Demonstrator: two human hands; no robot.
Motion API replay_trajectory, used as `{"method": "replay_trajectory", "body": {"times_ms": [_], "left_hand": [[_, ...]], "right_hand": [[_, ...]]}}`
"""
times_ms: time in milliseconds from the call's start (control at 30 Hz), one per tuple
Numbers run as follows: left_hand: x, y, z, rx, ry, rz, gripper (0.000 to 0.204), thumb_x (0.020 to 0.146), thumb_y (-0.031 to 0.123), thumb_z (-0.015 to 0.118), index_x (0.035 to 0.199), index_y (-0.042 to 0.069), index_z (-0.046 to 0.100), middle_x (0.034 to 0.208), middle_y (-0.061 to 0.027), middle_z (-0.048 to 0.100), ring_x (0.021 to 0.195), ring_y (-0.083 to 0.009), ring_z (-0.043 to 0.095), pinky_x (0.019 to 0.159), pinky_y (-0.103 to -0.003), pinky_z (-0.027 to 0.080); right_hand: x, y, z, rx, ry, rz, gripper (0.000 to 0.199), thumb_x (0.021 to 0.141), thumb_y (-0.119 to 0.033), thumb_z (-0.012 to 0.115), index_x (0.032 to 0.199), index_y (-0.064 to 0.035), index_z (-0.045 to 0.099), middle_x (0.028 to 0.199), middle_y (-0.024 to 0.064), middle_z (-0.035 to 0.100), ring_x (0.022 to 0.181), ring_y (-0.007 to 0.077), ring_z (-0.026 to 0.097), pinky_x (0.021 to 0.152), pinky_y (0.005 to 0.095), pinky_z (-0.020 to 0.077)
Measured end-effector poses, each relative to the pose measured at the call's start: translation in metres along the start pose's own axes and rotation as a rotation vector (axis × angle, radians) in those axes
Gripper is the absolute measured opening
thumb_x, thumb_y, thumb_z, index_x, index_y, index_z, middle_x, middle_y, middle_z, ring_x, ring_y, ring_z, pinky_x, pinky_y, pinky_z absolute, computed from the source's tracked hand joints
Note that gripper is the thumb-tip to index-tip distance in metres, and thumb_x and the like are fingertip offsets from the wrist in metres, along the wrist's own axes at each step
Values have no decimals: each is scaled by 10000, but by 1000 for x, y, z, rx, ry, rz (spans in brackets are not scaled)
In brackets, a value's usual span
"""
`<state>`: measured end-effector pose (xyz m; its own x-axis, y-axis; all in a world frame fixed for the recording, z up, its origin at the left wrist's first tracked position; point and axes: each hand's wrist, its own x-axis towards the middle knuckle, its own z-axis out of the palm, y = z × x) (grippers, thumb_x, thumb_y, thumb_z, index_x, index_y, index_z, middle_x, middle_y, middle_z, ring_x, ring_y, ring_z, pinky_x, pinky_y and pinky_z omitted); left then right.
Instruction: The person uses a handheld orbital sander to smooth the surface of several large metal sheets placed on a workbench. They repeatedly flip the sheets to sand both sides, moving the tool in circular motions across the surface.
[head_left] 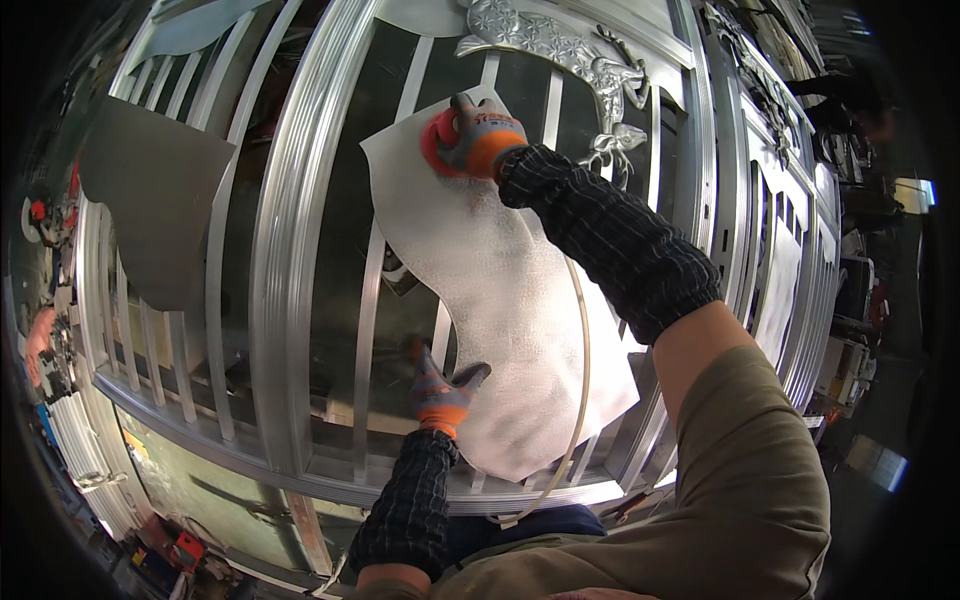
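A curved metal sheet [500, 260] with a silvery, brushed-looking face lies across the bars of an aluminium frame [282, 270]. Near its far left corner, my right hand [485, 135], in a grey and orange glove, is closed round a red, round air sander [436, 140] resting on the sheet. Most of the tool is hidden under the glove. A pale hose [580, 350] runs over the sheet toward my body. My left hand [445, 388], gloved alike, is at the sheet's near left edge, thumb and fingers spread, the thumb against the edge.
A darker cut sheet [155, 195] lies over the bars at left. Beyond my right hand, a silver deer-shaped ornament [605, 90] is on the frame. More frames [775, 270] stand along the right. Another person's arm [825, 88] shows at far right.
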<state>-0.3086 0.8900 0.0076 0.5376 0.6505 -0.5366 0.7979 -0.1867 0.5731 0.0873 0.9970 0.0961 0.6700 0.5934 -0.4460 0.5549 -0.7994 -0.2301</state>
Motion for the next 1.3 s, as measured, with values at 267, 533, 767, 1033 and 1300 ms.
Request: {"method": "replay_trajectory", "body": {"times_ms": [267, 533, 767, 1033, 1300], "left_hand": [[0, 15, -9, 36, -48, -81, 1265, 644, 526, 958, 1565, -41, 301, 1470, -292, 525, 1353, -417, 541, 1141, -444, 452], [-3, 19, -14, 14, -74, -98, 1261, 637, 524, 962, 1556, -52, 319, 1451, -311, 531, 1343, -442, 537, 1128, -458, 457], [0, 5, -3, 30, 24, 6, 1273, 629, 533, 965, 1563, -39, 315, 1407, -308, 569, 1286, -458, 578, 1102, -469, 477], [2, 1, -1, 90, -6, 18, 1282, 627, 589, 944, 1563, -28, 322, 1380, -296, 595, 1263, -446, 602, 1085, -464, 492], [1, 17, -12, 71, -47, -40, 1253, 628, 578, 944, 1527, -74, 364, 1522, -270, 490, 1360, -410, 536, 1150, -425, 448]], "right_hand": [[-39, 65, 19, 82, 125, 105, 807, 809, -504, 774, 1457, -136, 464, 1314, 286, 590, 1149, 460, 670, 980, 493, 552], [-132, 83, 48, 72, 19, 47, 809, 765, -507, 821, 1413, -172, 472, 1284, 292, 575, 1114, 468, 678, 942, 520, 562], [-9, 87, 8, 122, 215, 158, 783, 795, -536, 776, 1417, -149, 497, 1332, 262, 590, 1174, 448, 657, 1002, 494, 540], [-162, 139, 67, 31, 90, 29, 783, 803, -490, 790, 1432, -146, 476, 1283, 289, 582, 1113, 467, 679, 951, 514, 562], [-98, 132, 29, 133, 148, 112, 646, 807, -429, 805, 1316, -116, 560, 1268, 282, 613, 1092, 454, 680, 927, 501, 566]]}}
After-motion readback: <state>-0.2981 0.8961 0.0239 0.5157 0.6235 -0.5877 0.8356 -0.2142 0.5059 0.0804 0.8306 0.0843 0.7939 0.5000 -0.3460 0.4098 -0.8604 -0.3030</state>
